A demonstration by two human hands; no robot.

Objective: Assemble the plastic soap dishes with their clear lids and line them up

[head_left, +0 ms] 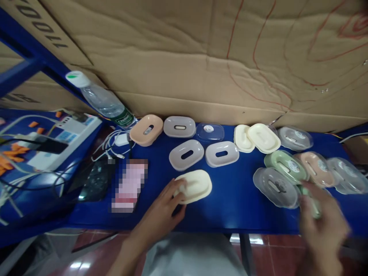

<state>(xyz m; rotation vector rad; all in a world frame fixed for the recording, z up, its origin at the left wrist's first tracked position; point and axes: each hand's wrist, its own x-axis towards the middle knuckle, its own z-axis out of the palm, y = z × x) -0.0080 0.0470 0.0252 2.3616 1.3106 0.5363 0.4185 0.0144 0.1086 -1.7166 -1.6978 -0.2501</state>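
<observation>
A cream oval plastic tray was gripped at its left end by the left hand, with the fingers curled over its upper face and the thumb low at the near edge; whether it rested on the blue worktop or was lifted slightly could not be told. At the right, a pale green plastic piece was held between the thumb and curled fingers of the right hand, both blurred. Just beside that hand, a grey oval box with a clear cover and a green oval box with a clear cover were seen. Two glossy grey oval dishes with slots were placed side by side just beyond the cream tray. Farther back, two cream oval plates were overlapped, and a peach oval dish was set near a clear plastic bottle with a green label.
</observation>
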